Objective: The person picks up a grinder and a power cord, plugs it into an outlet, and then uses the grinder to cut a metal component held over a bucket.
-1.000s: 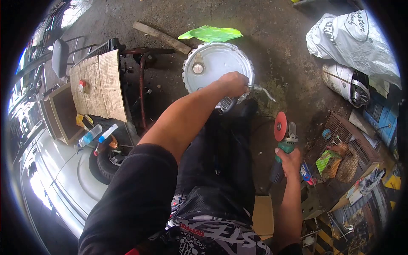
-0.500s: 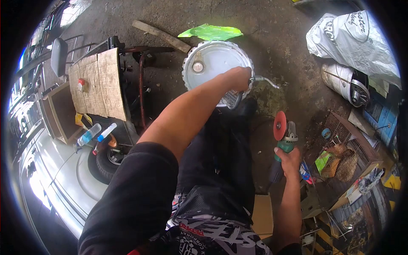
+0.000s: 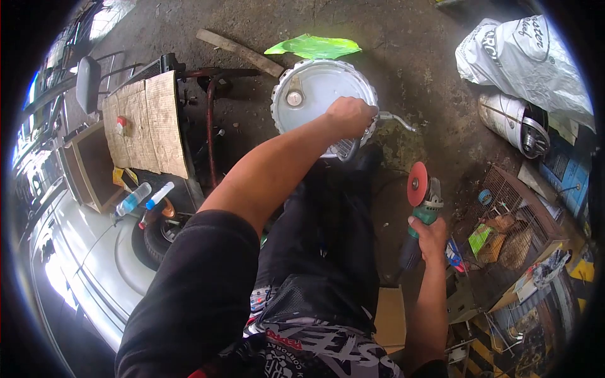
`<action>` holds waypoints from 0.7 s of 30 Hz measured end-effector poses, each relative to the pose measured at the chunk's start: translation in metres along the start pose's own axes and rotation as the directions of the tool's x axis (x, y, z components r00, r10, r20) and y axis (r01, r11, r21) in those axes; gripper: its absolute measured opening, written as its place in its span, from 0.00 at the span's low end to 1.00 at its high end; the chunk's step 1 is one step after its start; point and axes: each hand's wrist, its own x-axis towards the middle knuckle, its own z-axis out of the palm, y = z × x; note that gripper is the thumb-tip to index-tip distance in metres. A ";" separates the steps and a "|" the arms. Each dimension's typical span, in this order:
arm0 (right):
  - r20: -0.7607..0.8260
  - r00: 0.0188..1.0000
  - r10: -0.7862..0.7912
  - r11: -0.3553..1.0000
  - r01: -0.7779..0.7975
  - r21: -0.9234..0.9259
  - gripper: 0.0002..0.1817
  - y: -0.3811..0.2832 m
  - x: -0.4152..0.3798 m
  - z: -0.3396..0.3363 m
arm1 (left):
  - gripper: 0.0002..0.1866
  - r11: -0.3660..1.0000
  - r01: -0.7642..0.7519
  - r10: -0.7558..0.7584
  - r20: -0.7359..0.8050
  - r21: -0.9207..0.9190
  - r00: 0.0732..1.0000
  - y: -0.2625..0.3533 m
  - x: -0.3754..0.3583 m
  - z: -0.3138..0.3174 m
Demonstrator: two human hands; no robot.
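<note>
The left hand [image 3: 350, 117] has its grip closed around a bent metal part [image 3: 384, 118] at the near edge of the round white bucket lid [image 3: 315, 94]. The right hand [image 3: 430, 238] clasps a green angle grinder [image 3: 422, 201] nearer than the lid, over bare floor [image 3: 428, 151].

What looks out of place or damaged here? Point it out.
The white bucket at the right lies on its side beside the white sack, rather than upright like the lidded white pail under the left hand. A green scrap lies loose on the floor. The right hand holds the angle grinder.
</note>
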 end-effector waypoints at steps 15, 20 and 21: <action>0.017 0.999 -0.033 0.998 0.034 -0.059 0.18 0.000 0.001 -0.007 | 0.27 0.806 0.525 -0.525 0.079 -0.274 0.847 0.031 0.005 0.015; 0.039 0.999 -0.034 0.997 0.036 -0.068 0.19 -0.002 0.001 -0.013 | 0.23 0.903 0.388 -0.387 0.045 -0.184 0.921 0.019 0.006 0.023; 0.038 0.998 -0.048 0.996 0.051 -0.070 0.19 -0.001 0.001 -0.015 | 0.22 0.913 0.380 -0.375 0.062 -0.146 0.925 0.019 0.007 0.027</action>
